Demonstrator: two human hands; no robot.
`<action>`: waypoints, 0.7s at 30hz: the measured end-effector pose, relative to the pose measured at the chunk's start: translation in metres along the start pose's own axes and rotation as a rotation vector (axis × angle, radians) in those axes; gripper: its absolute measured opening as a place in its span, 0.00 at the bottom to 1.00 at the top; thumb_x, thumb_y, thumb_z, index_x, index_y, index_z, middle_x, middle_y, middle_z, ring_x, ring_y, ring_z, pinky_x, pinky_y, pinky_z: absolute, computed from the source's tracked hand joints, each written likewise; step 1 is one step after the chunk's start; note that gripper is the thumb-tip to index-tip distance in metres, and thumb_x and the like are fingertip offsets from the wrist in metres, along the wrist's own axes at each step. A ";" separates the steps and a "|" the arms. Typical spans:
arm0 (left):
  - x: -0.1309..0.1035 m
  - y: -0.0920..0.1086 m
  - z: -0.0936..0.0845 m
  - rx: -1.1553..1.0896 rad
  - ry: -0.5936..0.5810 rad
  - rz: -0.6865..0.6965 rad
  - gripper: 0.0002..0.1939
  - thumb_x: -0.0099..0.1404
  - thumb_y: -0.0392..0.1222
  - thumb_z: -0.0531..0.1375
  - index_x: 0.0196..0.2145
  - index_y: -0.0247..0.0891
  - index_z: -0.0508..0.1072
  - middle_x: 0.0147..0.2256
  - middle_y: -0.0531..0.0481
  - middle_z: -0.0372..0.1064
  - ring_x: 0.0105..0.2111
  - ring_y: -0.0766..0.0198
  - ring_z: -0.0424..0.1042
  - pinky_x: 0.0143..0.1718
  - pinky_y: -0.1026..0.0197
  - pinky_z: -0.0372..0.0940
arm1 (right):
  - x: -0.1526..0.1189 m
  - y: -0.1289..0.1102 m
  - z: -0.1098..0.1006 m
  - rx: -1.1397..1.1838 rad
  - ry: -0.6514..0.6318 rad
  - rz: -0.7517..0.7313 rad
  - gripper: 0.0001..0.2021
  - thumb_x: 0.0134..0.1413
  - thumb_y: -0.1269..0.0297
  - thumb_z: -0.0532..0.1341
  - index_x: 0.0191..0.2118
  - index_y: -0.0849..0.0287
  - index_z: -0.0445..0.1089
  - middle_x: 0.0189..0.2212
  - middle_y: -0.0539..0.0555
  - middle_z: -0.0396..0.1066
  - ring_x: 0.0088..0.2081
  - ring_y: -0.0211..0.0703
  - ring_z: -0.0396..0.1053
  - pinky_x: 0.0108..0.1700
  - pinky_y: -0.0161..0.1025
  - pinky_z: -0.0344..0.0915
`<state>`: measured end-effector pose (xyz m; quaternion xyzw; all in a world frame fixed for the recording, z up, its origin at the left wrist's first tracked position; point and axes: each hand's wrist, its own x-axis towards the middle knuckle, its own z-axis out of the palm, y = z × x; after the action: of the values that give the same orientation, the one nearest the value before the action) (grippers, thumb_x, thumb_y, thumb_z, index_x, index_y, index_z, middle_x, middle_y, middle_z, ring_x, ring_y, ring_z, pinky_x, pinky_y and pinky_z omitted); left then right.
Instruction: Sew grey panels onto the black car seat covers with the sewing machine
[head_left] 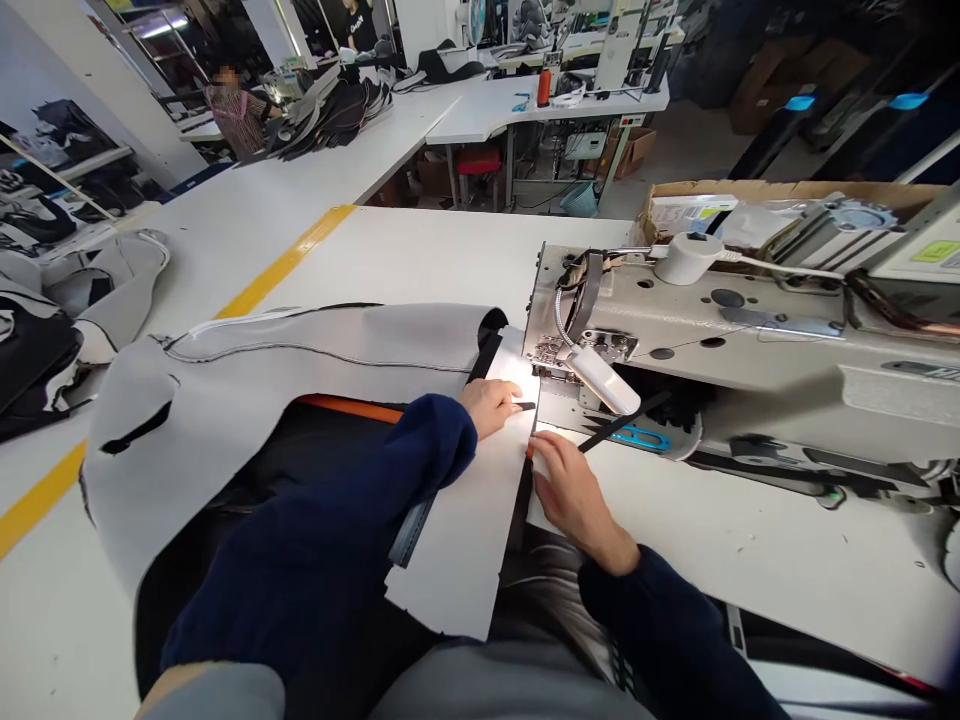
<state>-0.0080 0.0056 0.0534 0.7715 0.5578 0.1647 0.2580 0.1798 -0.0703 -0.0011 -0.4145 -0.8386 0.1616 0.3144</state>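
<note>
A large light-grey fabric piece (390, 350) with black edges lies across the table, its right end beside the sewing machine head (577, 350). My left hand (491, 405) rests on the pale panel (472, 510) near the needle area, its fingers bent together by a small black strip; whether they pinch it is unclear. Just to the right and lower, my right hand (574, 492) has its thumb and forefinger at the panel's right edge, closed on the black edge strip (523, 495). A small lamp (606, 380) lights the panel's corner.
The machine's long arm (750, 320) fills the right side, with a cardboard box (660, 190) behind it. Other grey and black fabric pieces (124, 290) lie at the left. A person (236, 115) is at the far back left.
</note>
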 end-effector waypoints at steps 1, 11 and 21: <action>0.009 -0.001 -0.001 0.001 0.010 -0.014 0.07 0.62 0.40 0.59 0.37 0.39 0.75 0.28 0.54 0.69 0.31 0.66 0.67 0.36 0.64 0.61 | -0.004 0.001 0.001 -0.071 -0.087 -0.097 0.25 0.50 0.78 0.50 0.56 0.61 0.58 0.56 0.64 0.60 0.58 0.55 0.57 0.54 0.55 0.62; 0.079 -0.005 0.025 0.408 0.011 -0.020 0.06 0.57 0.39 0.58 0.28 0.39 0.76 0.48 0.45 0.64 0.52 0.49 0.58 0.53 0.48 0.55 | -0.001 0.000 0.020 -0.210 -0.214 -0.358 0.29 0.46 0.84 0.46 0.57 0.71 0.62 0.59 0.66 0.59 0.64 0.54 0.48 0.61 0.60 0.54; 0.096 -0.012 0.024 0.496 0.034 -0.095 0.21 0.56 0.38 0.57 0.49 0.38 0.68 0.50 0.44 0.64 0.55 0.50 0.55 0.52 0.52 0.56 | -0.001 0.001 0.016 -0.211 -0.121 -0.396 0.28 0.44 0.86 0.45 0.52 0.73 0.65 0.55 0.68 0.64 0.62 0.54 0.53 0.59 0.57 0.60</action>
<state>0.0266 0.0938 0.0237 0.7812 0.6210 0.0234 0.0589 0.1707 -0.0708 -0.0140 -0.2618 -0.9332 0.0326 0.2439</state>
